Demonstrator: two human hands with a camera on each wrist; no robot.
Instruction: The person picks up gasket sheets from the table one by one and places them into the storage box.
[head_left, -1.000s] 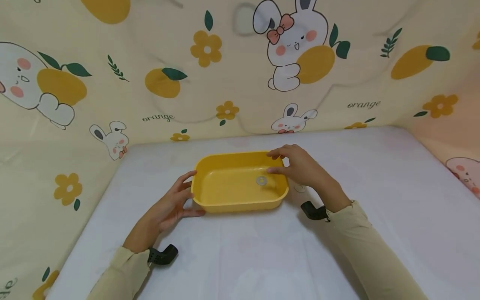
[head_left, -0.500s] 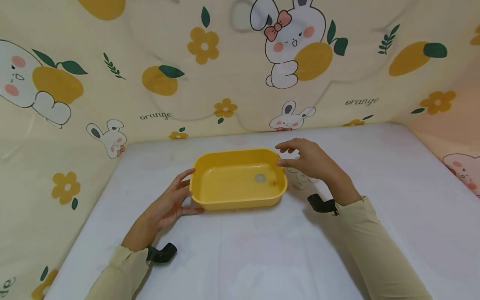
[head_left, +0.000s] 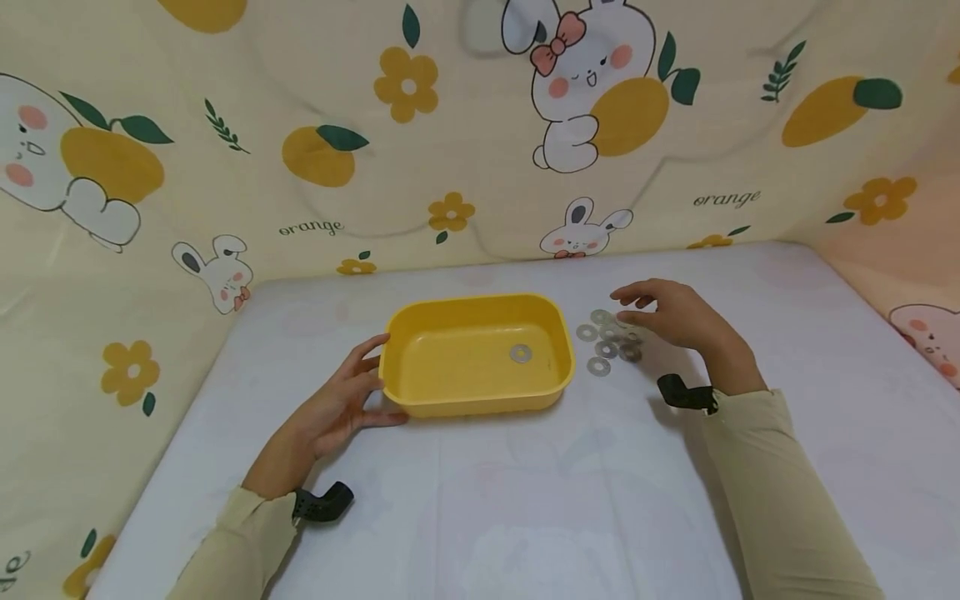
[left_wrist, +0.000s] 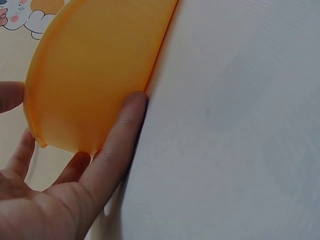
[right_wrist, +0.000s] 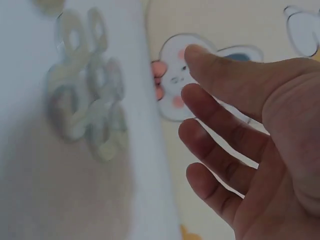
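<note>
"The yellow tray [head_left: 480, 407] is set on the white table [head_left: 495, 500], one flat ring [head_left: 513, 354] inside?"
"Yes, its left end is touched by the left hand [head_left: 337, 412], fingers spread."
"Beside its right end, more rings [head_left: 604, 342] are overhung by the right hand [head_left: 671, 315], fingers parted."

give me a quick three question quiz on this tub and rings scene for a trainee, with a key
1. How many rings lie inside the yellow tub: a) none, b) one, c) six?
2. True or false: the right grip pinches a ring.
3. Fill in: in the head view, the left grip touches the tub, and the loose rings lie past the tub's ____ end.

Key: 1 b; 2 false, it holds nothing; 3 right.
</note>
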